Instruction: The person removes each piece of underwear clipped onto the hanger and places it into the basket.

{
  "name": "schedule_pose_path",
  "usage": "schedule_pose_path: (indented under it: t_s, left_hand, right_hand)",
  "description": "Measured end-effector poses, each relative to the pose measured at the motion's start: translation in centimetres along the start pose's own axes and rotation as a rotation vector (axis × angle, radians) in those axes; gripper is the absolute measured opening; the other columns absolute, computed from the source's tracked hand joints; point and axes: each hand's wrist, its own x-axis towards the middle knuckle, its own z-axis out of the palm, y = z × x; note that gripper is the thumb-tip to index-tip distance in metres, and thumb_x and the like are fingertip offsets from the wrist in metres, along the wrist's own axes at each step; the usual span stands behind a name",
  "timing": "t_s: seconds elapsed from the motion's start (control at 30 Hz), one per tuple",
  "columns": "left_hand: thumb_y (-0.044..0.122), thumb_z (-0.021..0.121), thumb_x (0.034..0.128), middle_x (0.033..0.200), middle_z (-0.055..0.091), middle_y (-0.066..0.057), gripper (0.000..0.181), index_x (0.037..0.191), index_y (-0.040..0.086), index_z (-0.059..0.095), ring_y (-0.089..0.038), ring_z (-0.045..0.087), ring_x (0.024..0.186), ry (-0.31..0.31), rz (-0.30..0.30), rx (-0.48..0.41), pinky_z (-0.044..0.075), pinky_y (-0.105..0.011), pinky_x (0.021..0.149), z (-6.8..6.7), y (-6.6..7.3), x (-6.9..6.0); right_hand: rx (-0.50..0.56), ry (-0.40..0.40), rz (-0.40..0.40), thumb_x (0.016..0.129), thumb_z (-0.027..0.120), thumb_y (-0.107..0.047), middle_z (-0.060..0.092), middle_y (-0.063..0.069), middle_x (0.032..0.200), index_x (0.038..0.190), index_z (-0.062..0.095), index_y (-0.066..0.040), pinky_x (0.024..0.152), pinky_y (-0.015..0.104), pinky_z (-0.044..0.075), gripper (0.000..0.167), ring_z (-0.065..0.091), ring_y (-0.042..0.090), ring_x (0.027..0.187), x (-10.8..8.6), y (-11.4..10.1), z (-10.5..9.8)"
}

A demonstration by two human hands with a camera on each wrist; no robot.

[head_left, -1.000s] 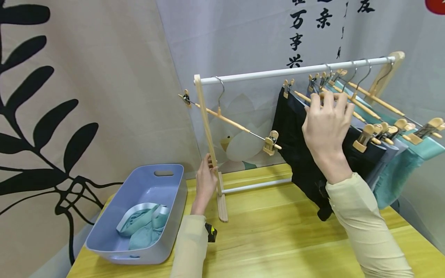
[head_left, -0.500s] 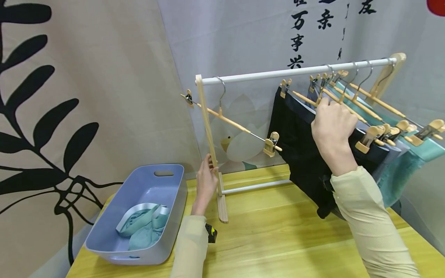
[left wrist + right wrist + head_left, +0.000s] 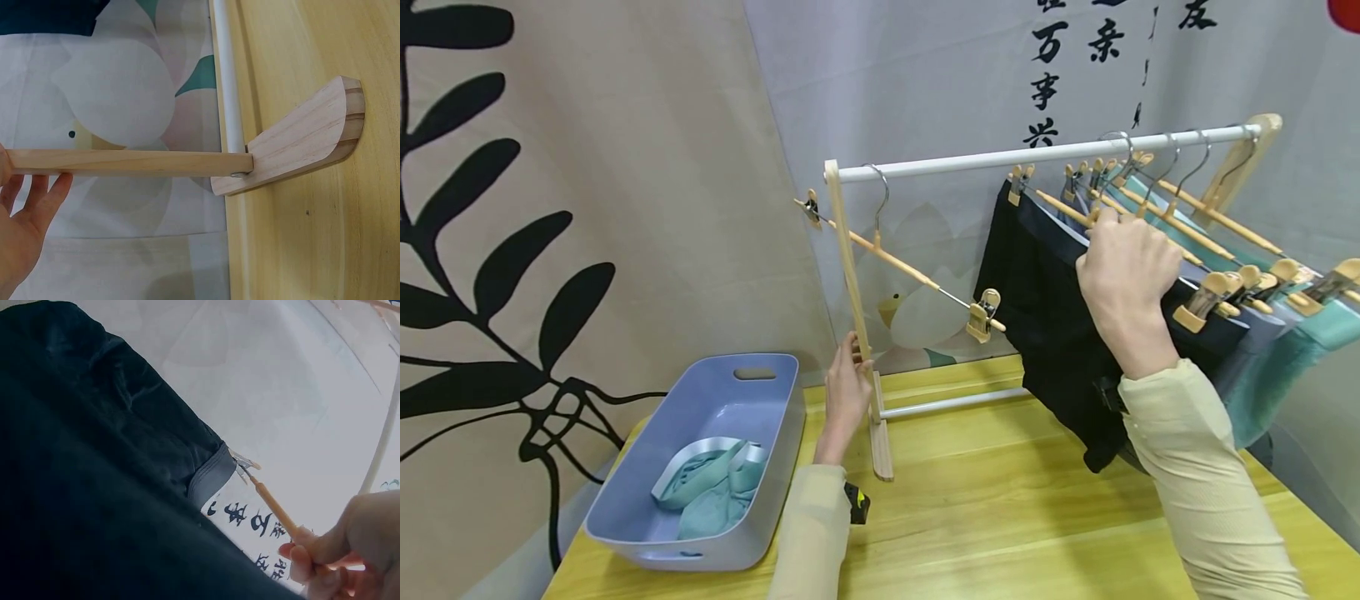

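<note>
Black, soft-looking cloth garment (image 3: 1045,308) hangs from a slim light-wood clip hanger (image 3: 275,509), hook at the round white rail (image 3: 970,161), toward its right end. My right hand (image 3: 1129,271) is clamped on the hanger; my left hand (image 3: 847,387) pinches the flat pale-wood upright (image 3: 137,162) — well apart. Cloth should be light, limp; hanger stiff — best held mid-length.

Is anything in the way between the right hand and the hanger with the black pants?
No, nothing visible is in between. The right hand is right on the hanger, its fingers round the wooden bar. The black pants hang from the hanger's clips.
</note>
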Motion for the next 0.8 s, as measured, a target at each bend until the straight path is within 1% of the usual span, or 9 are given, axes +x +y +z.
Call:
schedule_pose_path:
  t_s: [0.17,0.3,0.37,0.47,0.53,0.6,0.7,0.8]
  left_hand:
    - [-0.001,0.055,0.0918,0.115,0.060,-0.021,0.044,0.134,-0.001,0.042,-0.034,0.066,0.100,-0.006,-0.005,-0.002,0.055,-0.044,0.086,-0.2,0.2,-0.1]
    - [0.000,0.054,0.0922,0.116,0.060,-0.021,0.045,0.135,-0.001,0.041,-0.034,0.065,0.101,-0.011,-0.014,-0.001,0.055,-0.042,0.086,-0.3,0.4,-0.1]
    - [0.000,0.054,0.0924,0.116,0.060,-0.021,0.045,0.135,-0.001,0.040,-0.034,0.065,0.101,-0.011,-0.020,-0.003,0.055,-0.042,0.087,-0.3,0.4,-0.1]
    - [0.001,0.054,0.0922,0.116,0.060,-0.021,0.046,0.136,-0.001,0.040,-0.034,0.065,0.102,-0.013,-0.027,-0.002,0.055,-0.042,0.087,-0.2,0.4,-0.1]
    - [0.001,0.054,0.0922,0.116,0.060,-0.021,0.046,0.136,-0.001,0.040,-0.034,0.065,0.102,-0.014,-0.030,-0.002,0.055,-0.042,0.087,-0.2,0.4,-0.1]
    - [0.001,0.055,0.0920,0.116,0.060,-0.021,0.046,0.136,-0.001,0.041,-0.034,0.065,0.102,-0.013,-0.032,-0.001,0.055,-0.042,0.087,-0.1,0.4,-0.1]
    - [0.002,0.055,0.0921,0.116,0.060,-0.021,0.046,0.136,0.000,0.041,-0.034,0.065,0.102,-0.014,-0.038,-0.004,0.055,-0.042,0.087,-0.2,0.4,-0.2]
    - [0.003,0.054,0.0927,0.117,0.060,-0.020,0.046,0.136,0.001,0.041,-0.034,0.065,0.103,-0.022,-0.053,-0.004,0.055,-0.042,0.088,-0.2,0.4,-0.2]
  right_hand:
    - [0.054,0.066,-0.021,0.085,0.037,0.004,0.037,0.012,0.053,0.085,0.060,0.008,0.041,0.032,0.016,0.023,0.030,0.026,0.044,-0.1,-0.2,-0.5]
    - [0.088,0.105,-0.046,0.085,0.034,0.006,0.036,0.012,0.053,0.088,0.062,0.009,0.042,0.031,0.015,0.028,0.027,0.025,0.043,-0.4,-0.5,-1.0]
    - [0.090,0.124,-0.069,0.084,0.033,0.007,0.036,0.012,0.053,0.084,0.061,0.009,0.042,0.030,0.014,0.028,0.026,0.025,0.043,-0.7,-0.6,-1.2]
    - [0.091,0.144,-0.095,0.084,0.034,0.007,0.038,0.014,0.054,0.084,0.061,0.009,0.042,0.030,0.014,0.027,0.026,0.025,0.043,-1.3,-0.7,-1.5]
    - [0.096,0.162,-0.117,0.086,0.036,0.006,0.042,0.016,0.054,0.082,0.060,0.009,0.041,0.030,0.014,0.025,0.028,0.026,0.042,-1.7,-0.8,-1.5]
    - [0.116,0.169,-0.128,0.090,0.039,0.002,0.046,0.018,0.056,0.084,0.062,0.008,0.040,0.030,0.015,0.024,0.031,0.028,0.041,-2.1,-0.8,-1.5]
    - [0.143,0.189,-0.153,0.093,0.044,-0.003,0.053,0.022,0.059,0.082,0.063,0.008,0.039,0.031,0.016,0.024,0.036,0.032,0.041,-2.7,-0.8,-1.3]
    - [0.161,0.199,-0.166,0.093,0.049,-0.005,0.053,0.021,0.057,0.082,0.064,0.007,0.037,0.032,0.017,0.023,0.039,0.034,0.041,-3.2,-0.9,-1.0]
